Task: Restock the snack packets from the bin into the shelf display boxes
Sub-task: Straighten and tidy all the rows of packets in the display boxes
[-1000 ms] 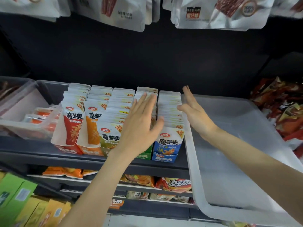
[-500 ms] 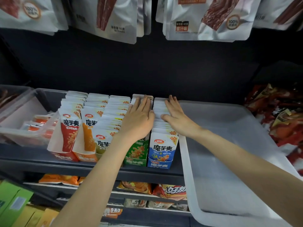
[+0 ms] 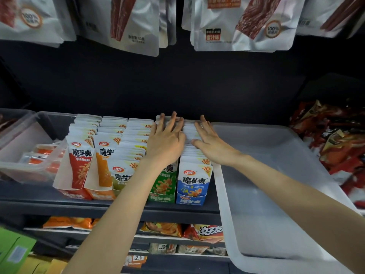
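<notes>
Several display boxes of snack packets stand in a row on the dark shelf: red point(image 3: 79, 171), orange point(image 3: 102, 169), olive point(image 3: 122, 177), green point(image 3: 163, 184) and blue point(image 3: 194, 182). My left hand point(image 3: 165, 143) lies flat, fingers spread, on top of the green row of packets. Flat on the tops of the blue row rests my right hand point(image 3: 211, 143). Neither hand grips a packet. The translucent white bin point(image 3: 280, 194) stands just right of the blue box and shows no packets inside.
A clear tub point(image 3: 23, 155) with a few orange packets sits at the left. Red and gold loose snack bags point(image 3: 335, 139) pile at the right. Silver jerky pouches point(image 3: 241, 24) hang above. Lower shelves hold chip bags point(image 3: 205, 232) and green boxes point(image 3: 13, 252).
Both hands came down from above the packets and slid toward the back of the green and blue rows, pressing flat on the tops. The view moved in closer.
</notes>
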